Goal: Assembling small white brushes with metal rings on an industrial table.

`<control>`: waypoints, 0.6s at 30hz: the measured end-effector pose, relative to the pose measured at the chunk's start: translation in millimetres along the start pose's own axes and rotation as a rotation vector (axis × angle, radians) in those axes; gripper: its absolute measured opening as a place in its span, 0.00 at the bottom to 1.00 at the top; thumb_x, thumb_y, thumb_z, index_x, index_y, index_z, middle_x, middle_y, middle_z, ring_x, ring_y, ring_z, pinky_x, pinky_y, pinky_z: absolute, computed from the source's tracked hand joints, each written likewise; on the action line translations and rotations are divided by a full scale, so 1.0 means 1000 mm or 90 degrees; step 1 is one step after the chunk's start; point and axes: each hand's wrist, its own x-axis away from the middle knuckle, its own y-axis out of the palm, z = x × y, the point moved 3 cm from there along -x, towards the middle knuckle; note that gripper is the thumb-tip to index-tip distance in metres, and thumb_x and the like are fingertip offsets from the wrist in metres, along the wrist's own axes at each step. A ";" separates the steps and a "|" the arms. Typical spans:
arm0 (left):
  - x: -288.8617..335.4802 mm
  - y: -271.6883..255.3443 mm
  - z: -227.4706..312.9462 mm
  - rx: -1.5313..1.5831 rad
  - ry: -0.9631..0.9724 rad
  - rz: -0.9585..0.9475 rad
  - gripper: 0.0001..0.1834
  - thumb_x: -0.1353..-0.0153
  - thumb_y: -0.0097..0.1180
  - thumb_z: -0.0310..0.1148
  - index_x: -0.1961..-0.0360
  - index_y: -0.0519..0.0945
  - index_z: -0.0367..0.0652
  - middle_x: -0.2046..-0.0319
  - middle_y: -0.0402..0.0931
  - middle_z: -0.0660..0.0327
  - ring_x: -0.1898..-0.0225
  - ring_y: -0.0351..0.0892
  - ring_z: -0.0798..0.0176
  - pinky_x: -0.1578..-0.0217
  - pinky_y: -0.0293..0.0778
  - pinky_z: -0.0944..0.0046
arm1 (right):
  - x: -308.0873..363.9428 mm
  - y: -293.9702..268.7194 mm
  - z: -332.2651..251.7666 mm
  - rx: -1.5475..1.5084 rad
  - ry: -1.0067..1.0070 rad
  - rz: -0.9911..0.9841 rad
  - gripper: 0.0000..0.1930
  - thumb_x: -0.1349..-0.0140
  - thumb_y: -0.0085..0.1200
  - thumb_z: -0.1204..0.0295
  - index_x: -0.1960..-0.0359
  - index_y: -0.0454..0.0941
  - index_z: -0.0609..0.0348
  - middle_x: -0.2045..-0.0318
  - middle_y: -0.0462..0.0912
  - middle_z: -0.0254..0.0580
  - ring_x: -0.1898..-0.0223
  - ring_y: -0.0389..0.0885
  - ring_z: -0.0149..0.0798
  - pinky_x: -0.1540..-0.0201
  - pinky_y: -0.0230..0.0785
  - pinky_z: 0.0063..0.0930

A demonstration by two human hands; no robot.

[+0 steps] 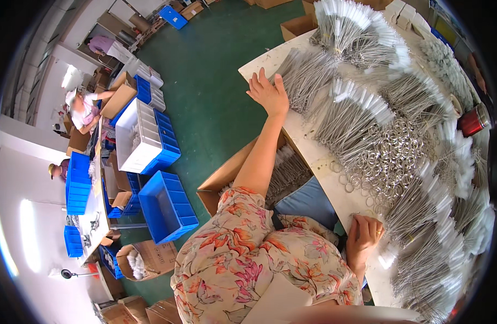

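My left hand is raised at the table's far left corner, open with fingers spread, beside a bundle of thin wire brushes. Nothing shows in it. My right hand rests by the near table edge with its fingers curled in. Whether they hold something is hidden. A white bristle tip lies just beside it. Between the hands, shiny metal rings are heaped on the white table. Several more bundles of wire brushes with white bristle ends surround the heap.
An open cardboard box with wire pieces stands below the table edge, beside my leg. A red metal cup stands at the far right. Across the green floor are blue crates and a co-worker at another bench.
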 end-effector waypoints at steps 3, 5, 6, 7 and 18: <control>-0.002 -0.010 0.012 -0.009 -0.076 -0.060 0.26 0.39 0.44 0.47 0.44 0.64 0.43 0.45 0.62 0.49 0.39 0.52 0.47 0.42 0.39 0.32 | 0.000 0.000 0.002 0.008 0.017 0.002 0.08 0.53 0.57 0.79 0.70 0.77 0.56 0.71 0.75 0.36 0.65 0.71 0.41 0.57 0.60 0.36; -0.019 -0.019 0.014 0.031 0.081 -0.035 0.23 0.41 0.49 0.42 0.48 0.67 0.42 0.48 0.65 0.52 0.43 0.58 0.47 0.42 0.41 0.35 | -0.003 -0.002 0.003 0.000 0.014 0.001 0.09 0.55 0.58 0.79 0.70 0.77 0.55 0.71 0.75 0.35 0.65 0.72 0.42 0.59 0.60 0.36; -0.031 -0.020 0.027 0.092 0.147 -0.091 0.21 0.43 0.51 0.40 0.51 0.69 0.40 0.51 0.69 0.50 0.47 0.63 0.46 0.43 0.50 0.42 | -0.004 0.000 0.004 -0.008 0.013 0.004 0.09 0.55 0.58 0.78 0.70 0.77 0.55 0.72 0.75 0.35 0.66 0.72 0.41 0.60 0.60 0.36; -0.042 -0.014 0.034 0.131 0.196 -0.154 0.21 0.44 0.53 0.40 0.53 0.71 0.38 0.54 0.71 0.49 0.49 0.66 0.45 0.47 0.59 0.49 | -0.005 0.001 0.004 -0.015 0.011 0.005 0.09 0.55 0.58 0.78 0.70 0.77 0.55 0.72 0.75 0.35 0.66 0.72 0.41 0.60 0.60 0.36; -0.044 0.083 0.037 -0.030 0.228 -0.422 0.21 0.47 0.57 0.42 0.59 0.76 0.34 0.60 0.73 0.47 0.56 0.71 0.47 0.54 0.68 0.54 | 0.000 -0.003 0.008 -0.026 0.010 0.039 0.09 0.55 0.58 0.77 0.70 0.78 0.55 0.72 0.75 0.34 0.66 0.72 0.40 0.62 0.61 0.35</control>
